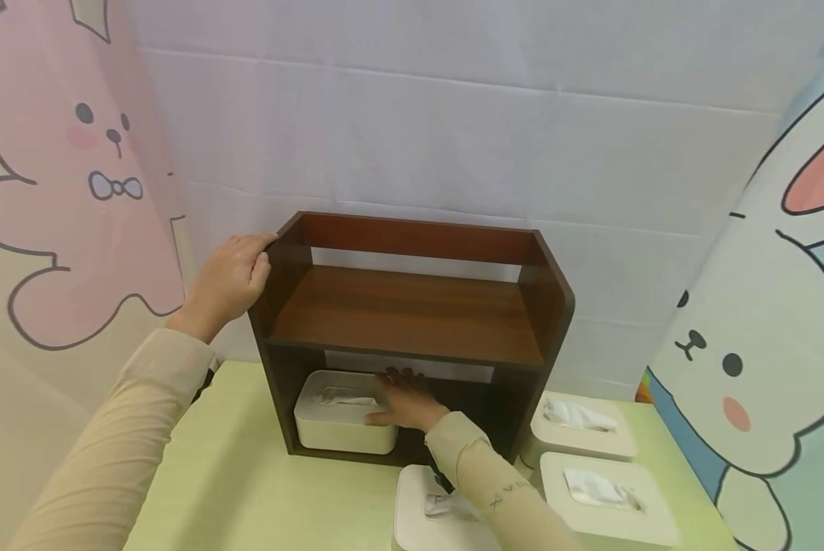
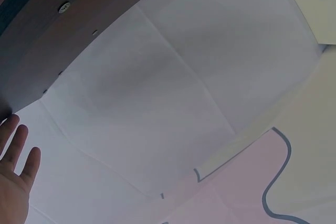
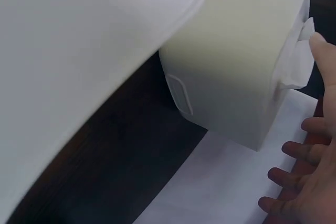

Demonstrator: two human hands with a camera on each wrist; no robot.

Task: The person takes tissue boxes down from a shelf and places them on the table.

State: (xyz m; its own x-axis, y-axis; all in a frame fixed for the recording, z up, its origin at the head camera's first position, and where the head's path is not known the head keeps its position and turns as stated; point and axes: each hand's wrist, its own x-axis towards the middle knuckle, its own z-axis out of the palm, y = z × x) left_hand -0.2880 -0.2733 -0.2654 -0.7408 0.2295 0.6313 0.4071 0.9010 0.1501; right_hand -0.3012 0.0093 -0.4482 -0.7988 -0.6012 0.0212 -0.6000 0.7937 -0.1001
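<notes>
A dark brown wooden desktop shelf point(image 1: 398, 310) stands on the table against the back wall. At the top of its left side panel, my left hand point(image 1: 229, 275) rests against the wood; in the left wrist view its fingers point(image 2: 17, 142) are extended near the panel edge. Inside the lower compartment, on the left, sits a white tissue box point(image 1: 343, 432) with tissue poking from its top slot. Over the right end of this box, my right hand point(image 1: 412, 402) is spread with straight fingers. The right wrist view shows its thumb beside the tissue point(image 3: 299, 64).
A second tissue box point(image 1: 412, 528) stands in front of the shelf, partly under my right forearm. Two more, a rear tissue box point(image 1: 584, 440) and a nearer tissue box point(image 1: 611, 520), stand right of the shelf. The table point(image 1: 205, 436) is pale green; cloth with cartoon animals hangs around.
</notes>
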